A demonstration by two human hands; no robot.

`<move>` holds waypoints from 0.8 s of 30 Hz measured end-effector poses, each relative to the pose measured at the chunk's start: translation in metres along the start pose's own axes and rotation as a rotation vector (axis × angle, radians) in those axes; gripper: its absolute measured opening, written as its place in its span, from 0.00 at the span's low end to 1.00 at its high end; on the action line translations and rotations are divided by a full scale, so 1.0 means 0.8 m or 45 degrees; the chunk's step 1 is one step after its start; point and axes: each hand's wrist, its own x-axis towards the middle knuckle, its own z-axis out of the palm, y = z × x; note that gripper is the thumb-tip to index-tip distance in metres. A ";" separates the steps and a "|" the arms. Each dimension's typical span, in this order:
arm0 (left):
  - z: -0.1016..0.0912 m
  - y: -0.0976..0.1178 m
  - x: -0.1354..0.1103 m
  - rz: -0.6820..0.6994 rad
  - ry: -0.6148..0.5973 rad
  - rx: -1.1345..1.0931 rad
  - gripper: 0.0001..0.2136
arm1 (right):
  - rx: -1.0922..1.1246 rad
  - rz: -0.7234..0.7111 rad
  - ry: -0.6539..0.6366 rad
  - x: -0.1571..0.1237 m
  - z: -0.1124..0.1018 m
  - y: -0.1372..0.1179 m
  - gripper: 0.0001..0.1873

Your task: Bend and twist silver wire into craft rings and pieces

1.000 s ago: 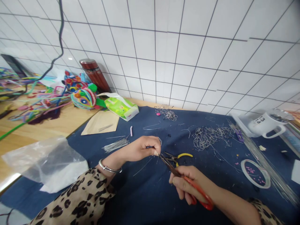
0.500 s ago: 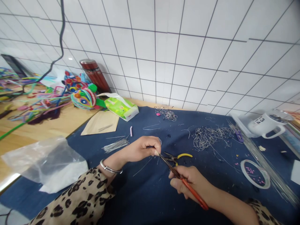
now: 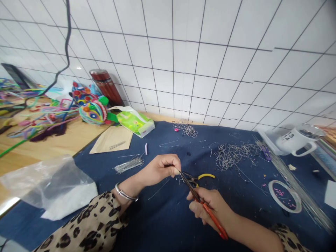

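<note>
My left hand [image 3: 165, 165] is closed in a pinch at the middle of the dark blue cloth. Small ends of thin wire [image 3: 180, 179] show just under its fingertips; the rest is hidden by the fingers. My right hand [image 3: 210, 206] is wrapped round long-nosed pliers [image 3: 214, 219] with red handles. Their dark jaws slant up to the left and meet the left fingertips. Behind those jaws, a second pair of pliers with yellow handles [image 3: 206, 176] lies on the cloth. One straight piece of wire [image 3: 159, 189] rests below my left hand.
Left of my hands lie a bundle of cut wires [image 3: 129, 164] and a clear plastic bag [image 3: 70, 199]. Tangled wire [image 3: 233, 155], a round dish [image 3: 298, 203] with pink bits, long wires [image 3: 301, 189] and a white mug [image 3: 299, 140] are to the right. A red flask [image 3: 106, 87] stands behind.
The red-handled pliers and my right hand have shifted slightly left and down, with the jaws still at the left fingertips. My left hand keeps its pinch. The view has tilted a little.
</note>
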 end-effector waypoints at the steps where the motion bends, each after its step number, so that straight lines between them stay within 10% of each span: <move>1: 0.002 0.000 0.000 -0.007 0.022 -0.021 0.09 | -0.002 -0.012 0.012 0.000 0.000 0.000 0.16; 12: 0.016 -0.013 -0.003 0.030 0.172 -0.266 0.06 | 0.077 0.025 0.020 0.001 0.003 -0.010 0.17; 24: -0.006 0.001 0.000 0.064 0.011 -0.015 0.07 | 0.240 0.182 -0.212 0.006 -0.019 -0.015 0.18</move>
